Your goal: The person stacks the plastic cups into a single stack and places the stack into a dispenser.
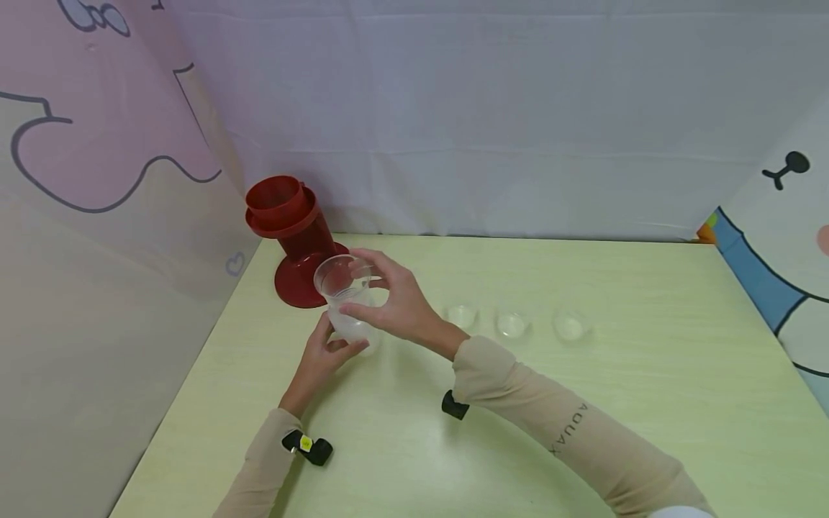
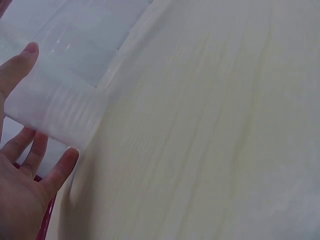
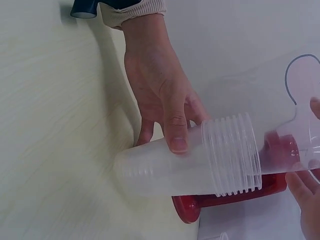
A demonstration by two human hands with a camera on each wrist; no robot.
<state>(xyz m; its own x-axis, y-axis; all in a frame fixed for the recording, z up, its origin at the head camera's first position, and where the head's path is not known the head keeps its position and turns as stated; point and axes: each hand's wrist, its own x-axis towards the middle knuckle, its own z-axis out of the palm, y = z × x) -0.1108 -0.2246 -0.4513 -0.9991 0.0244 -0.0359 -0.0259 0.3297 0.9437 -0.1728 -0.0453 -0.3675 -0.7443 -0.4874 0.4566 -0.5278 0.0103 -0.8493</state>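
A stack of nested clear plastic cups point(image 3: 200, 162) is tilted over the table, its ribbed bottoms point(image 2: 70, 115) showing in the left wrist view. My left hand point(image 1: 324, 358) grips the stack low down, thumb on one side and fingers on the other. With the thumb and fingers of my right hand point(image 1: 398, 298) I hold a clear plastic cup point(image 1: 338, 272) at the top end of the stack. Only part of the right hand point(image 3: 307, 205) shows at the edge of the right wrist view. Just behind the cups stands a red cylinder-shaped holder point(image 1: 311, 241) on a round base.
Three clear plastic cups, a left one point(image 1: 461, 315), a middle one point(image 1: 512, 324) and a right one point(image 1: 573, 326), stand in a row right of my hands. A pale cloth wall point(image 1: 486, 129) closes off the back of the table point(image 1: 401, 446); printed cloth hangs at both sides.
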